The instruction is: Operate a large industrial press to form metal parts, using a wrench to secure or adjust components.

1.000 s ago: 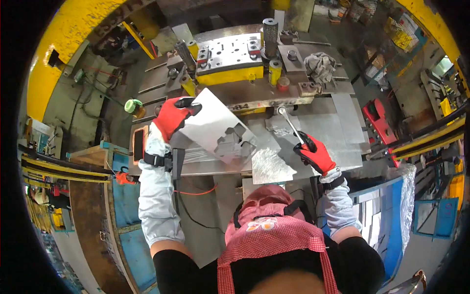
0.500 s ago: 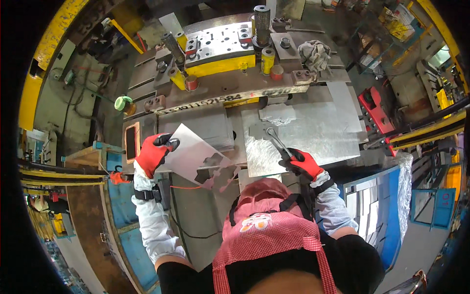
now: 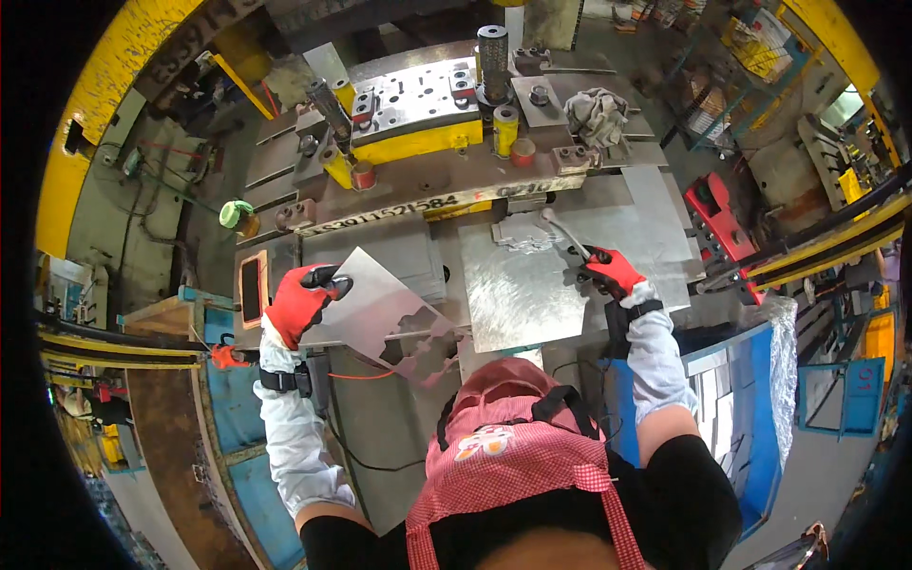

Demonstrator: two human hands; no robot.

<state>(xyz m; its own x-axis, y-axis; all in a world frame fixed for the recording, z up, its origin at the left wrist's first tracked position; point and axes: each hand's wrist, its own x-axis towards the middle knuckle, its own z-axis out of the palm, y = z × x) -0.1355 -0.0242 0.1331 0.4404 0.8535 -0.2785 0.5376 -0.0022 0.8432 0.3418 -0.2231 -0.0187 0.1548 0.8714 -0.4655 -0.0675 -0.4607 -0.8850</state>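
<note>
My left hand (image 3: 306, 302), in a red and black glove, grips a thin metal sheet (image 3: 375, 294) by its upper left corner. The sheet tilts, and its lower right end has a jagged cut-out. In my right hand (image 3: 613, 272), gloved alike, is a pair of metal tongs (image 3: 567, 236). The tongs' tip is beside a small pile of cut metal pieces (image 3: 525, 232). These pieces lie on the far part of a bright metal sheet (image 3: 518, 299). Whether the tip touches them I cannot tell.
Beyond the sheets stands a press die (image 3: 418, 109) with a yellow base and upright posts (image 3: 493, 62). A grey rag (image 3: 596, 116) lies right of it. A phone-like dark slab (image 3: 252, 290) is at the left. More sheets (image 3: 380, 237) lie near the die. A blue bin (image 3: 760, 380) stands lower right.
My right hand and the tongs have moved away from me and slightly right. The grey piece at the tongs' tip now appears to lie on the pile. My left hand still holds its sheet.
</note>
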